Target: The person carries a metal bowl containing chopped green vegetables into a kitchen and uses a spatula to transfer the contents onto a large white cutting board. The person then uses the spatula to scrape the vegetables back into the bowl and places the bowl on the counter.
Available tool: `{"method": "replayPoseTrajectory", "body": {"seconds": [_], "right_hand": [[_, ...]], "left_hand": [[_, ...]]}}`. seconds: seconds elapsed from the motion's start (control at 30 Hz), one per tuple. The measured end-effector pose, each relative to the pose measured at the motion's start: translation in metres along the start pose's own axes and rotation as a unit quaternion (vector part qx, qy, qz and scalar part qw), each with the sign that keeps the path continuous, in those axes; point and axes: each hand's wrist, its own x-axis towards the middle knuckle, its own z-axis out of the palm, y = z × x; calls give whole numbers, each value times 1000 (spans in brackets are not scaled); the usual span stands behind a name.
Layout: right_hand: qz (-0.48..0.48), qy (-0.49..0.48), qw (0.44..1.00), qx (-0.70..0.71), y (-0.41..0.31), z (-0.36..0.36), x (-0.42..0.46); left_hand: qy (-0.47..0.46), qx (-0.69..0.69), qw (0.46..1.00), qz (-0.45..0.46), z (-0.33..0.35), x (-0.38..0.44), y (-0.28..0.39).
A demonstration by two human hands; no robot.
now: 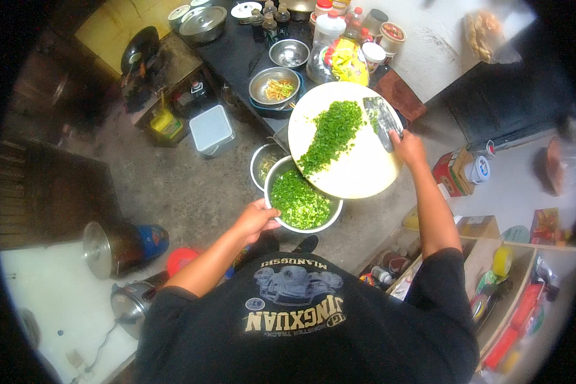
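Note:
My left hand [255,222] grips the rim of a metal bowl [338,213], thumb over the edge. Finely chopped green onion [301,204] fills much of the bowl, dark green at the back and paler in front. A round, pale cutting board [360,175] overlaps the bowl's back right side from above. A band of chopped green onion tops [333,132] lies across the board, reaching its edge over the bowl. My right hand [409,148] closes around the handle of a cleaver [380,120], whose blade lies over the board's right part with green bits on it.
Behind the board, a dark counter [240,57] carries a bowl of shredded food [274,86], a metal bowl [289,53], bottles and jars. Another pot [259,165] stands behind the held bowl. A lidded plastic tub [212,129] sits on the floor. Shelves [501,283] flank my right.

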Motion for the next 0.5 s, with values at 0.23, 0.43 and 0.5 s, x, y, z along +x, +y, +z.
{"method": "replayPoseTrajectory", "body": {"seconds": [0.23,0.43,0.5], "right_hand": [[-101,-41,994,-9,-15,6,-68],[-137,-101,985,-1,-30,4,-142],[-159,-117,980,-9,-41,2,-170]], "left_hand": [[-1,0,1000,7,-3,9,-8],[-18,-9,1000,-1,-1,6,-5],[-18,-9,1000,0,0,4,-4]]}}
